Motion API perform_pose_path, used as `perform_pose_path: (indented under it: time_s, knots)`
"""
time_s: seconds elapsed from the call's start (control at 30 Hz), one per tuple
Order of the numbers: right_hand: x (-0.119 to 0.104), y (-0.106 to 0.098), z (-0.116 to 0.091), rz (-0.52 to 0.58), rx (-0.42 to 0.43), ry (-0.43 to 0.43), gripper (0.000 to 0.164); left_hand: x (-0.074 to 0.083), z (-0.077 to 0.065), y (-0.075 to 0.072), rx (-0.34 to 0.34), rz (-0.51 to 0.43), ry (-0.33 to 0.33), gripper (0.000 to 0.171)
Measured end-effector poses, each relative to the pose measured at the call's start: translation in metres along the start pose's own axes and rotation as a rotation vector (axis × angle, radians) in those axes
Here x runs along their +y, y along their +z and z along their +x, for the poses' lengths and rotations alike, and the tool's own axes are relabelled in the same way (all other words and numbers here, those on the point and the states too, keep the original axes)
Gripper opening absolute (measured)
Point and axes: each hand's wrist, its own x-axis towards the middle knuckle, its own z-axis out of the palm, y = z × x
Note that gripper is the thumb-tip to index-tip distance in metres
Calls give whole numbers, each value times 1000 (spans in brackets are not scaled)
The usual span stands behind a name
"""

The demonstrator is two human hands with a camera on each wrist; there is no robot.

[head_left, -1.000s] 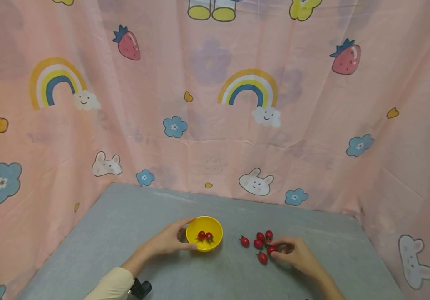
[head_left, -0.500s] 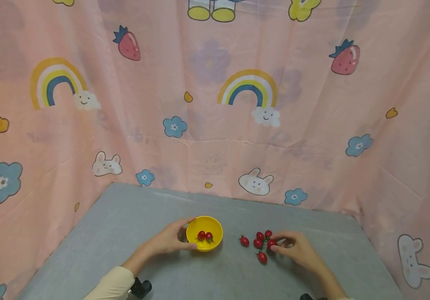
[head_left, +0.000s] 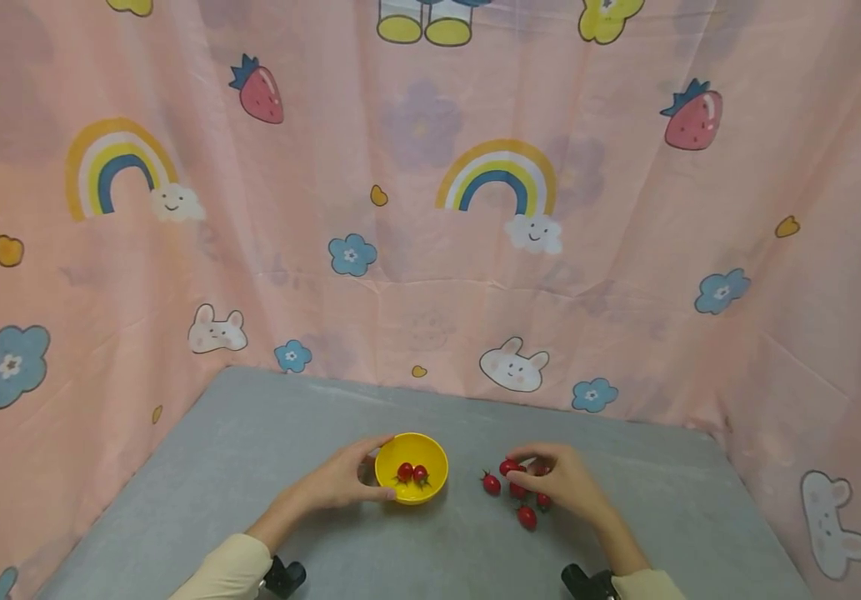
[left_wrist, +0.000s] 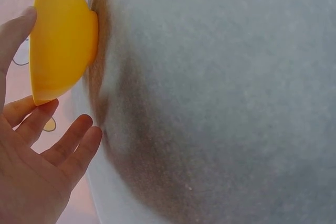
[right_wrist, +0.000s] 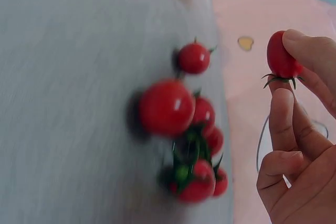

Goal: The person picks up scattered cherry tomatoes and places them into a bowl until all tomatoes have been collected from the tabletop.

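My left hand (head_left: 338,481) holds the yellow bowl (head_left: 417,447) by its rim, thumb on the near side and fingers on the far side. In the left wrist view the bowl (left_wrist: 63,40) stands on its foot on the grey tabletop. Two cherry tomatoes, one of them this red one (head_left: 405,472), lie inside. Between thumb and fingertips my right hand (head_left: 563,482) pinches a cherry tomato (right_wrist: 281,56), lifted clear of the table, green calyx downward in the right wrist view. Below and around that hand lie several loose cherry tomatoes (right_wrist: 167,107), partly hidden by it in the head view.
A grey tabletop (head_left: 310,417) carries everything. Behind it and along both sides hangs a pink patterned curtain (head_left: 287,167). One cherry tomato (head_left: 492,484) lies slightly apart, between the bowl and the cluster.
My right hand has lifted a cherry tomato off the cluster and moved left with it, toward the bowl. The left hand and the bowl have stayed in place.
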Motion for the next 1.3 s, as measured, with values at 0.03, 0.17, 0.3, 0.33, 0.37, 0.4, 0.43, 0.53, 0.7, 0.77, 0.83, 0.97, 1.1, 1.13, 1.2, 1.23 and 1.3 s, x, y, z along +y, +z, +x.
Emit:
perform_pose_path:
  time_s: [0.03,0.17,0.3,0.33,0.37,0.4,0.43,0.53,0.7,0.77,0.83,0.97,1.1,1.13,1.2,1.23,1.3]
  knots:
    - [-2,2,2,3,0,-7,22,0,0,0,0,-2,0,84]
    - [-10,11,10,2,-3,-19,21,1,0,1,-1,3,7,84]
    - [-16,20,18,17,-6,-27,21,2,0,0,0,5,8,84]
    - [-17,22,20,22,-6,-32,21,3,0,0,0,5,6,84]
    - [-19,25,21,23,-5,-34,21,3,0,0,1,4,5,84]
    - [-20,27,23,21,-5,-34,21,3,0,0,2,6,3,83]
    - [-22,30,25,29,-6,-30,20,3,0,0,2,6,1,83]
    - [-27,38,29,46,-11,-26,20,4,-1,0,4,2,-2,83]
    - [-34,51,37,98,-10,-65,21,5,0,0,8,-1,-10,82]
    - [-35,55,40,103,-10,-88,21,5,0,0,8,4,-14,82]
    - [-36,59,42,103,-12,-96,22,4,1,1,7,8,-15,82]
    - [-36,65,45,119,-24,-111,22,4,1,0,5,6,-17,83]
    - [-38,70,48,146,-37,-128,22,3,1,0,3,4,-7,83]
    - [-38,72,48,156,-39,-132,22,3,1,0,3,5,-5,83]
    - [-38,75,49,174,-42,-142,22,2,1,0,3,8,-2,83]
    - [-38,76,49,181,-41,-143,22,2,1,0,3,10,-1,83]
    - [-38,79,50,190,-42,-144,22,1,1,0,2,12,1,83]
